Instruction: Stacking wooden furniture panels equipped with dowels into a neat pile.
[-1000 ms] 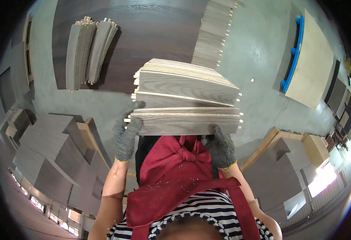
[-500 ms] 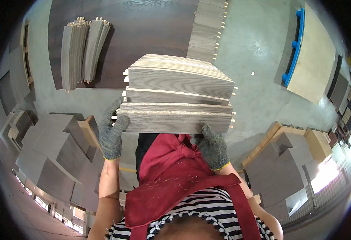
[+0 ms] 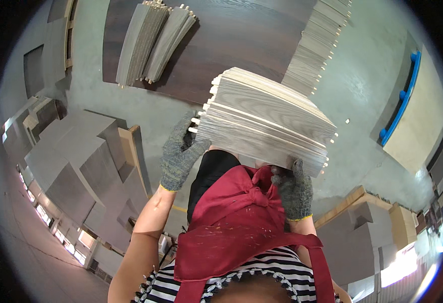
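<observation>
A thick stack of grey wood-grain boards with pale edges and short dowels sticking out of both ends is held in front of my body. The stack slants, its right end nearer to me than its left. My left hand, in a grey knit glove, grips the stack's left end, thumb on the nearest board. Near the right end, my gloved right hand holds the near side, thumb on the front face and its other fingers partly hidden. A red apron hangs just below the boards.
Ahead is a dark brown tabletop, with two bundles of similar boards on its left and a row of doweled boards along its right. Grey panel piles stand left and right. A pale board with blue edging lies far right.
The stack has turned, its right end dropping toward me, and the gaps between its nearer boards have narrowed. Both hands keep their hold. The whole view has turned and shifted, the table now further right.
</observation>
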A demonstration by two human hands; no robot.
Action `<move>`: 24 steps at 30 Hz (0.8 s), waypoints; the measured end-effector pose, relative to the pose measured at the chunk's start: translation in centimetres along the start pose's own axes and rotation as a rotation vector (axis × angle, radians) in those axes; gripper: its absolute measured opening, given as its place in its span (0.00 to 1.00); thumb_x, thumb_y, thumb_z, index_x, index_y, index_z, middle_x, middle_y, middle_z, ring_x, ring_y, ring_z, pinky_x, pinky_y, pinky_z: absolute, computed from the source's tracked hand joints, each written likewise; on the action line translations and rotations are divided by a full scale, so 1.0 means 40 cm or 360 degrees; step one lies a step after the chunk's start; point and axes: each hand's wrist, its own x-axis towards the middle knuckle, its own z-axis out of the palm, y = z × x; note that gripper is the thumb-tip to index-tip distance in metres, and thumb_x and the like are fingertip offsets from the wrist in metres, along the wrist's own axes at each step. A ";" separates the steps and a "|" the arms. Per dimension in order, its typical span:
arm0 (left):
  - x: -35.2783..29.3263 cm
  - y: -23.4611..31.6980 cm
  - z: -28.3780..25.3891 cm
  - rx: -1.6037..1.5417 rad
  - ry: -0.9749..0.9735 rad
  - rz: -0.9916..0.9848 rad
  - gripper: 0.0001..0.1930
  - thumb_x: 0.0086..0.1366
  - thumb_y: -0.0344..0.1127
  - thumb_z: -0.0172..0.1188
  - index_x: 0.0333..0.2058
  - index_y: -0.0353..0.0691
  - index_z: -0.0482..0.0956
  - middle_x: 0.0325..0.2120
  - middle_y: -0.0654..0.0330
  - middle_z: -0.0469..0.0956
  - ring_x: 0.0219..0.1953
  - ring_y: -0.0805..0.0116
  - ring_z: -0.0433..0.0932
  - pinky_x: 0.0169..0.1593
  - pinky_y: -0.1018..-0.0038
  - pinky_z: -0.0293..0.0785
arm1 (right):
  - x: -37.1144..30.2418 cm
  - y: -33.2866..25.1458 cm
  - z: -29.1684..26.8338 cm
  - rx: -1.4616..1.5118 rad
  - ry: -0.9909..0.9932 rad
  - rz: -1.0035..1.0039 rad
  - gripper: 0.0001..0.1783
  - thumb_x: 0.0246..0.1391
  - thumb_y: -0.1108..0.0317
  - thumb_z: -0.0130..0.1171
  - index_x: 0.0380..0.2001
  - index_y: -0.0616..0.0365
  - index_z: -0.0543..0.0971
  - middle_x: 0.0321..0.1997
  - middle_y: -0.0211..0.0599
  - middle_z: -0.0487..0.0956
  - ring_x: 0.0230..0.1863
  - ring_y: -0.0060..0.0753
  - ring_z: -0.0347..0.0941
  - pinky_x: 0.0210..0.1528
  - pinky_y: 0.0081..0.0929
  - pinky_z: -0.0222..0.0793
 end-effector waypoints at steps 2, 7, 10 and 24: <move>0.001 -0.007 0.006 0.0126 0.0040 0.0103 0.35 0.56 0.27 0.67 0.63 0.38 0.65 0.51 0.60 0.72 0.45 0.74 0.72 0.47 0.76 0.72 | 0.003 -0.007 -0.001 0.0003 0.0019 0.0052 0.25 0.62 0.50 0.56 0.44 0.66 0.77 0.36 0.45 0.82 0.29 0.36 0.78 0.33 0.27 0.74; 0.004 -0.026 0.020 0.0098 0.0138 0.0123 0.35 0.56 0.27 0.68 0.62 0.36 0.64 0.51 0.59 0.71 0.42 0.72 0.73 0.46 0.75 0.74 | -0.010 -0.038 -0.003 -0.0155 -0.0059 0.0257 0.29 0.62 0.45 0.54 0.45 0.65 0.76 0.35 0.43 0.81 0.30 0.36 0.78 0.30 0.28 0.73; -0.002 -0.036 0.017 0.0190 0.0155 0.0284 0.37 0.55 0.29 0.68 0.63 0.37 0.63 0.55 0.55 0.70 0.50 0.65 0.73 0.52 0.70 0.72 | -0.063 -0.073 0.010 -0.1425 -0.0278 -0.0212 0.28 0.56 0.46 0.60 0.46 0.62 0.76 0.38 0.41 0.82 0.34 0.38 0.78 0.36 0.32 0.74; 0.144 -0.037 -0.048 0.0807 -0.0379 0.1260 0.39 0.51 0.42 0.70 0.62 0.39 0.65 0.60 0.53 0.69 0.62 0.52 0.67 0.64 0.61 0.62 | 0.072 -0.148 0.177 -0.3080 -0.0476 -0.1732 0.44 0.34 0.59 0.72 0.59 0.53 0.69 0.55 0.46 0.73 0.58 0.54 0.66 0.60 0.51 0.59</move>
